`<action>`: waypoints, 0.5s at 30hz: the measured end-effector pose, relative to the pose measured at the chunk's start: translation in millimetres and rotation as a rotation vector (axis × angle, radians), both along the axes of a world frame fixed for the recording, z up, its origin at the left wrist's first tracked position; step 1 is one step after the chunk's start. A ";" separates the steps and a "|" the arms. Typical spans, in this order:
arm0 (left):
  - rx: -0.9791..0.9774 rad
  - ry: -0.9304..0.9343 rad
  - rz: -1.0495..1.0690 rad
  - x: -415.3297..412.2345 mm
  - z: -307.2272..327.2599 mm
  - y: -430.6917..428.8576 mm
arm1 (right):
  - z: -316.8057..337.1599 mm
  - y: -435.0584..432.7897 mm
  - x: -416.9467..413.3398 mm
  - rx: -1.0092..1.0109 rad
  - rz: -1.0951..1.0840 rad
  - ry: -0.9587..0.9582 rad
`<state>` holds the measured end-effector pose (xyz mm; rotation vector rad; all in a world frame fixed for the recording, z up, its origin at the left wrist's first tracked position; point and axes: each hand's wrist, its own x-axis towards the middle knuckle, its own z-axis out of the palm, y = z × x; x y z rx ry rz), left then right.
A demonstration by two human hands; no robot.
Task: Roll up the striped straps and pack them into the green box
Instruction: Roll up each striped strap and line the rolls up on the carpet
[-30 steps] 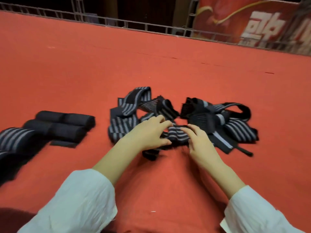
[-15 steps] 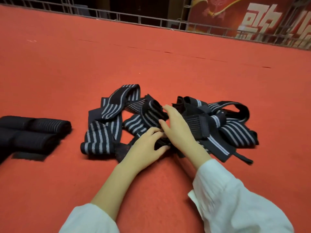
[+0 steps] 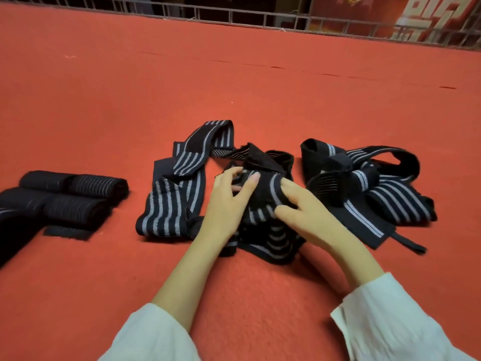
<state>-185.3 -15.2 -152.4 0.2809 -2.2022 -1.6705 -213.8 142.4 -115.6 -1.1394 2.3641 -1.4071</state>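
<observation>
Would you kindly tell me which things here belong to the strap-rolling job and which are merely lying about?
Job: left hand, right hand, gripped strap, loose straps, rolled straps.
Lying about: metal railing, red banner.

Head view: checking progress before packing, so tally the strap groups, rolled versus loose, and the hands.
Rolled stack: 1
Loose heaps: 2 (middle heap, right heap)
Hands: 2 (left hand, right hand)
Total: 5

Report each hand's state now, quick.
Left hand: grips the striped strap.
Right hand: grips the same strap.
</observation>
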 end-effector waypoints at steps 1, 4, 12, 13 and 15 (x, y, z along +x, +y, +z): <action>0.027 -0.014 -0.008 -0.3 0.3 0.5 | 2.9 3.0 4.0 -0.031 0.025 -0.105; 0.181 -0.056 -0.021 -3.3 3.5 -1.3 | 1.1 4.5 6.9 -0.163 0.036 -0.471; 0.105 -0.020 -0.048 -13.8 0.2 -5.6 | -11.3 -9.9 0.2 0.087 -0.052 -0.580; 0.061 -0.006 -0.040 -14.4 -0.1 -6.6 | -11.2 -9.6 0.7 0.184 -0.041 -0.541; -0.019 0.017 -0.015 -14.9 -0.7 -8.4 | -12.6 -8.3 2.9 0.264 -0.030 -0.483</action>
